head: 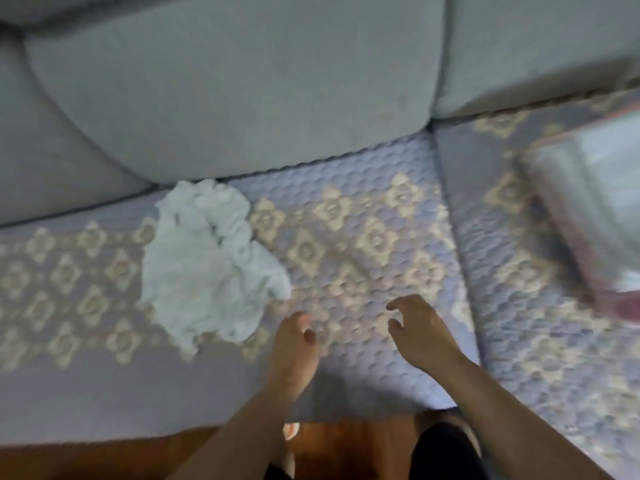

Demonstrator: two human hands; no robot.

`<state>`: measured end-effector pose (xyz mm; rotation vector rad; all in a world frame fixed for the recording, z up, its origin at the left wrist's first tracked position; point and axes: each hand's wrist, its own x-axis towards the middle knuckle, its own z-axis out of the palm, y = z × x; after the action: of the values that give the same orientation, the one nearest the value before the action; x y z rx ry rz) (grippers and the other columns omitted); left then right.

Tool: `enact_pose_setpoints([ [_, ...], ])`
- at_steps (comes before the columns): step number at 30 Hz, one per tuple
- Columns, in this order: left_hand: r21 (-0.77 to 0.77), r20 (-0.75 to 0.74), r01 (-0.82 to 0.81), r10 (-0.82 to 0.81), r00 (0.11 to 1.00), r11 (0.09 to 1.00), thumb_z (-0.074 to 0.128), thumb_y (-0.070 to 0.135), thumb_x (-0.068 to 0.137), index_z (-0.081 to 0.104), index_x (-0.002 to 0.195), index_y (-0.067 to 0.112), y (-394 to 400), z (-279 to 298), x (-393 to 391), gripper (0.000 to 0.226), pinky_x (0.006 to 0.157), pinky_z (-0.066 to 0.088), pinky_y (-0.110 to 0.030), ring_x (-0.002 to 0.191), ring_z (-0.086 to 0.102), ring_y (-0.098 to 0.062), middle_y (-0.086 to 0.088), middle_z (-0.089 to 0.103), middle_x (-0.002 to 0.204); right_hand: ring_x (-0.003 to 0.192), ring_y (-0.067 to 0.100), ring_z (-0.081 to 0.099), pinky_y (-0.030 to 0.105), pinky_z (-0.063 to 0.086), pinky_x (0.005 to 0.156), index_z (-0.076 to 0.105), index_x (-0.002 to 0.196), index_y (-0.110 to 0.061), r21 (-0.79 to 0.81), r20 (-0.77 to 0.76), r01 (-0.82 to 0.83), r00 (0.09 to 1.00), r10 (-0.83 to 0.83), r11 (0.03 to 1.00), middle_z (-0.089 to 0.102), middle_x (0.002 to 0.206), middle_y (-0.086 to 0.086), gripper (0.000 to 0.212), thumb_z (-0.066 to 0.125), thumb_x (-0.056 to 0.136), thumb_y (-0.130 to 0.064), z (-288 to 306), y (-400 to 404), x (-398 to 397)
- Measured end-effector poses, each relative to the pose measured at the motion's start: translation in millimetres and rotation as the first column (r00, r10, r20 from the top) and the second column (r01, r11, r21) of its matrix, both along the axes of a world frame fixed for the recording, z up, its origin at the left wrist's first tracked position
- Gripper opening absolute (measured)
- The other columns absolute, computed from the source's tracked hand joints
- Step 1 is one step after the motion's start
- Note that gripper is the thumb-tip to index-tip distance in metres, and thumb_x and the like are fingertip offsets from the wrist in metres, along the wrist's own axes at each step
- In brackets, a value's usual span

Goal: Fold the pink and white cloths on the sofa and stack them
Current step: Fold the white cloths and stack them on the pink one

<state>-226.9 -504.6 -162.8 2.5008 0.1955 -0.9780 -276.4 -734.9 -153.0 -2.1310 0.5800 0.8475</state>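
A crumpled white cloth (204, 261) lies in a heap on the sofa seat (363, 237), left of centre, near the backrest. My left hand (294, 344) hovers over the seat just right of the cloth's lower edge, fingers loosely curled, holding nothing. My right hand (420, 332) is a little further right, fingers spread and bent above the patterned seat cover, also empty. No pink cloth is clearly visible; a blurred reddish edge (623, 306) shows at the far right, and I cannot tell what it is.
Grey back cushions (235, 81) run along the top. A blurred pale object with a reddish border (588, 188) lies on the right seat section. Brown wooden floor (346, 445) shows below the seat's front edge, with dark clothing (446, 452) at my legs.
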Motion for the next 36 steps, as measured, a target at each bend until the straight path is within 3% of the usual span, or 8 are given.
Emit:
enact_pose_setpoints([
  [5,0.053,-0.219,-0.051,0.061,0.974,0.997,0.054,0.017,0.095,0.068,0.106,0.011,204.4,3.8,-13.8,0.018,0.087,0.051,-0.032,0.107,0.065,-0.03,-0.01,0.068,0.111,0.085,0.023,0.064,0.038,0.053,0.073,0.065,0.119,-0.012,0.264,-0.317,0.378,0.903,-0.291,0.887,0.068,0.107,0.015,0.028,0.064,0.094,-0.023,-33.9,165.6,48.0],
  [9,0.066,-0.269,0.004,0.014,0.963,0.998,0.051,0.017,0.099,0.058,0.082,0.017,320.7,26.0,1.4,0.018,0.072,0.045,-0.026,0.079,0.06,-0.013,0.0,0.061,0.083,0.055,0.013,0.06,0.024,0.045,0.046,0.062,0.123,-0.007,0.235,-0.212,0.716,0.698,-0.684,0.657,0.07,0.095,0.013,0.046,0.075,0.083,-0.028,-63.0,229.5,110.6],
  [18,-0.152,-0.363,-0.054,-0.004,0.932,0.987,0.06,0.019,0.093,0.062,0.091,0.028,377.1,100.5,16.1,0.01,0.078,0.051,-0.035,0.085,0.067,-0.02,-0.002,0.068,0.091,0.091,0.023,0.064,0.034,0.053,0.078,0.066,0.113,-0.007,0.201,-0.088,0.657,0.751,-0.654,0.727,0.068,0.11,0.01,0.035,0.06,0.09,-0.032,81.5,323.0,102.9],
  [21,-0.308,-0.43,-0.085,-0.059,0.901,0.948,0.066,0.03,0.081,0.067,0.099,0.027,352.9,158.6,10.8,0.018,0.088,0.054,-0.046,0.095,0.07,-0.028,-0.009,0.072,0.099,0.108,0.018,0.063,0.04,0.052,0.099,0.066,0.118,-0.015,0.35,-0.196,0.74,0.658,-0.727,0.575,0.068,0.121,0.0,0.035,0.06,0.088,-0.03,164.1,334.8,50.0],
  [25,-0.452,-0.254,0.003,-0.132,0.958,0.892,0.07,0.026,0.092,0.049,0.123,0.041,304.2,228.6,14.9,0.04,0.086,0.051,-0.016,0.105,0.061,0.002,0.006,0.059,0.124,0.103,0.012,0.068,0.034,0.053,0.099,0.07,0.111,-0.018,0.495,-0.102,0.766,0.52,-0.848,0.41,0.076,0.107,-0.007,0.021,0.057,0.096,-0.021,273.8,329.1,3.0],
  [30,-0.418,0.09,0.343,-0.338,0.937,0.841,0.078,0.045,0.08,-0.003,0.156,0.041,240.0,277.4,5.3,0.111,0.122,0.02,-0.035,0.147,0.009,-0.004,0.022,0.002,0.159,0.104,0.022,0.071,0.037,0.054,0.093,0.072,0.106,-0.004,0.801,-0.021,0.521,0.516,-0.856,0.295,0.075,0.109,0.012,0.026,0.047,0.1,-0.008,388.2,313.4,-20.5],
  [33,-0.43,0.269,0.253,-0.145,0.952,0.867,0.071,0.033,0.088,0.025,0.153,0.031,212.4,295.7,-8.0,0.08,0.11,0.034,-0.027,0.136,0.037,-0.007,0.01,0.035,0.151,0.099,0.025,0.071,0.039,0.056,0.091,0.069,0.107,0.001,0.909,-0.003,0.375,0.443,-0.896,0.183,0.074,0.107,0.017,0.024,0.048,0.1,-0.008,434.6,292.3,-20.1],
  [36,-0.422,0.422,-0.016,0.212,0.882,0.907,0.054,0.009,0.097,0.06,0.099,0.014,214.6,315.2,-18.5,0.008,0.063,0.042,-0.02,0.087,0.062,-0.027,0.0,0.065,0.087,0.087,0.022,0.071,0.037,0.058,0.084,0.069,0.102,-0.002,0.949,0.05,0.27,0.379,-0.924,0.162,0.073,0.096,0.013,0.02,0.052,0.099,-0.012,472.0,266.5,-20.8],
])
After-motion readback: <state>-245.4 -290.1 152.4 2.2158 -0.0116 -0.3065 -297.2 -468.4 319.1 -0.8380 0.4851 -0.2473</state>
